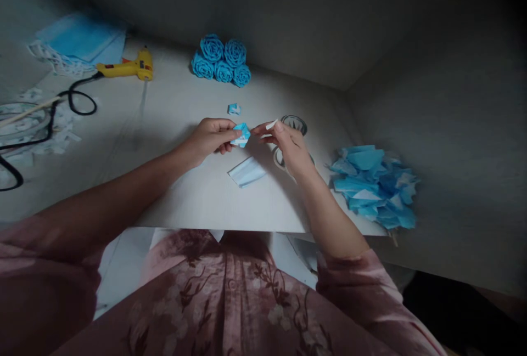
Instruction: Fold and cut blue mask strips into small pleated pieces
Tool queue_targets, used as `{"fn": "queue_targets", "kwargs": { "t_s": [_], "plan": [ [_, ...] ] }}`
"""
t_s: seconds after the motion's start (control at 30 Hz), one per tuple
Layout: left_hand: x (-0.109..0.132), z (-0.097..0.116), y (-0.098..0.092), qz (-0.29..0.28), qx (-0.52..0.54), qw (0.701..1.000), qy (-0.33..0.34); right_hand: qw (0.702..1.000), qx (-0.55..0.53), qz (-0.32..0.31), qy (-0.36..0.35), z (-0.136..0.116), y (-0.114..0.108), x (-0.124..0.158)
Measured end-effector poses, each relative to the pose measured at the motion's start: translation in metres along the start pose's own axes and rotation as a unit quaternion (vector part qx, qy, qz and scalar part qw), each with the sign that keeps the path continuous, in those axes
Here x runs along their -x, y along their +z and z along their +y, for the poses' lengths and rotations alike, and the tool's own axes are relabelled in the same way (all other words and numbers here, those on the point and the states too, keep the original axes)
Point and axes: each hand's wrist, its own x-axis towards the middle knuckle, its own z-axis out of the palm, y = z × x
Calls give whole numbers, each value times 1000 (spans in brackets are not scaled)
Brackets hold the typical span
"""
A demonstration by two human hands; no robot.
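Note:
My left hand [209, 139] pinches a small folded blue-and-white piece [242, 135] of what looks like face mask fabric. My right hand [288, 145] is just to its right, with a short white strip [272, 124] between thumb and fingers. Beyond the hands lies a second small folded blue piece [234, 108]. A pale blue face mask piece [247, 172] rests flat on the table nearer to me. Partly under my right hand are two round rolls; the farther roll [295, 124] shows a dark patterned centre, while the nearer is mostly covered.
Several blue rosettes [222, 60] are stacked at the back of the table [206, 205]. At the left are a yellow glue gun [127, 67] with a black cord, a pile of blue masks [82, 38] and white scraps [61, 131]. Crumpled blue pieces [374, 186] heap at the right edge.

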Motion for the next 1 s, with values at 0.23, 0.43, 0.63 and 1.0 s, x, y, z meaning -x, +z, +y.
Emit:
{"fn": "queue_targets", "kwargs": {
  "t_s": [0.23, 0.43, 0.63, 1.0],
  "plan": [
    [-1, -2, 1, -1, 1, 1000, -1, 999, 9, -30, 24, 2, 2, 2],
    [-1, -3, 1, -5, 1, 1000, 5, 997, 1, -5, 72, 10, 6, 1],
    [-2, -3, 0, -8, -7, 1000, 9, 998, -13, -16, 59, 6, 8, 0],
    [-2, -1, 2, -19, -4, 1000, -19, 951, 238, 62, -186, 5, 2, 2]
  ]
}}
